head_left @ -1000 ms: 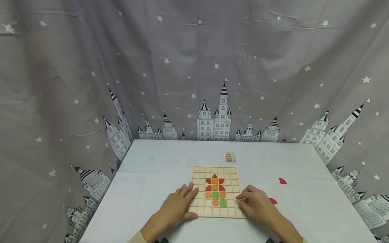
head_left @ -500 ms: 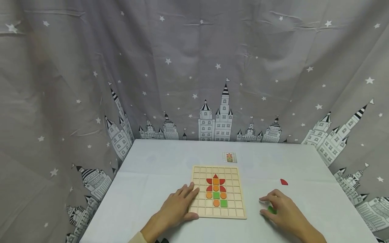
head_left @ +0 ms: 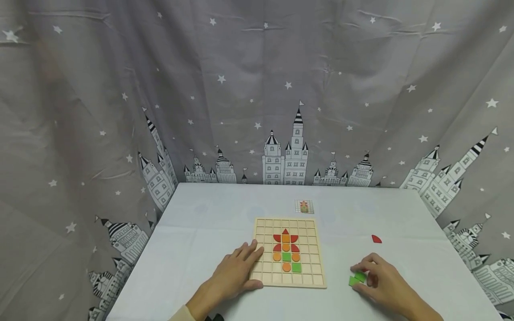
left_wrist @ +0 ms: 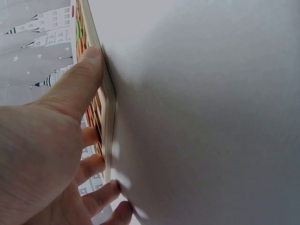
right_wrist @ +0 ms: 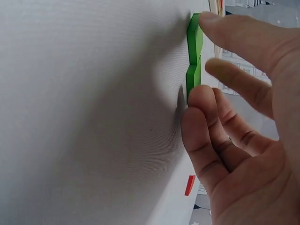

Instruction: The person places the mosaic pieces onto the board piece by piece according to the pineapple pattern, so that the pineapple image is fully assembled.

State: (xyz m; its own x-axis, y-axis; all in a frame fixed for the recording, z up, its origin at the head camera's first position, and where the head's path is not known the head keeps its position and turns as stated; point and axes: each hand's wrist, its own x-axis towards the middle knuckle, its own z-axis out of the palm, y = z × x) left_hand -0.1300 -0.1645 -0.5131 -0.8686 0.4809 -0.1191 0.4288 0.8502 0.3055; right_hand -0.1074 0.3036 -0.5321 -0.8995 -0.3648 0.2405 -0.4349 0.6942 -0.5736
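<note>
A wooden grid board [head_left: 310,271] lies on the table, with red, orange and green pieces set into its middle squares. My left hand [head_left: 246,267] rests flat on the board's left edge, fingers straight; in the left wrist view the left hand [left_wrist: 96,101] has its thumb along the board's rim [left_wrist: 109,96]. To the right of the board, my right hand [head_left: 358,277] pinches two green square pieces [head_left: 353,281] that lie on the table. The right wrist view shows the right hand [right_wrist: 202,58] with its thumb and fingers curled against both green pieces [right_wrist: 193,44].
A small pattern card [head_left: 304,206] lies behind the board. One loose red piece [head_left: 376,239] sits on the white table [head_left: 201,232] at the right, also the red piece [right_wrist: 190,184] in the right wrist view. A grey castle-print curtain [head_left: 257,111] hangs round the table.
My right hand left the board's right edge, moved right and towards me, and closed its fingers on the green pieces. The left hand stayed where it was.
</note>
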